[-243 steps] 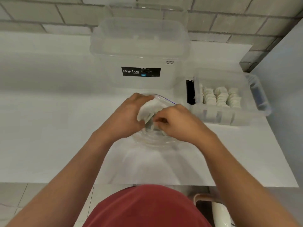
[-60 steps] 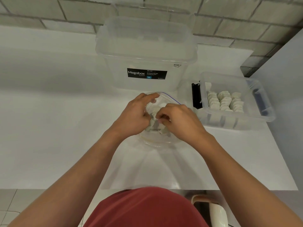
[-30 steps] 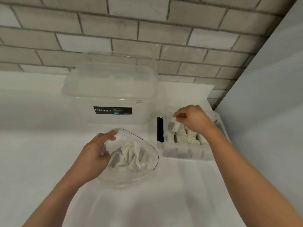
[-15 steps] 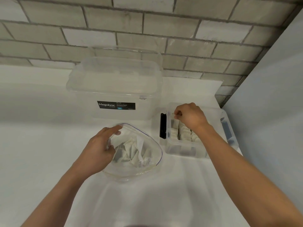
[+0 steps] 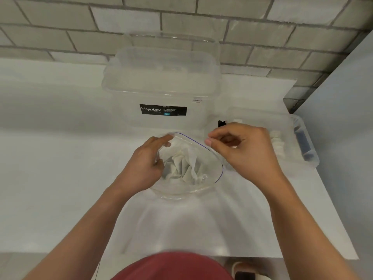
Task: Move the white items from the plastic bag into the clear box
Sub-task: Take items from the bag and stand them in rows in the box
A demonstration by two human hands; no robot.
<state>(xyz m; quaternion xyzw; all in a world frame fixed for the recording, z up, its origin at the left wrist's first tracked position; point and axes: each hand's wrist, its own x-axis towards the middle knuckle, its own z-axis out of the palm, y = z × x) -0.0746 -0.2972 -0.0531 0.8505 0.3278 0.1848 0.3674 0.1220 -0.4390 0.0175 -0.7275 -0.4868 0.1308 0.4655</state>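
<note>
Left hand (image 5: 141,168) gripping plastic bag (image 5: 181,194), right hand (image 5: 244,150) beside, Megabox 12L label (image 5: 163,110)

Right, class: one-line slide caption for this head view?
Left hand holds the plastic bag of white items open; right hand hovers near the clear box.

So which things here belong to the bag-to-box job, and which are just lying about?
In the job:
plastic bag, gripped at its rim by the left hand
white items inside it
small clear box, already holding some
right hand, empty

Lying about:
large Megabox container behind the bag, apparently empty
</note>
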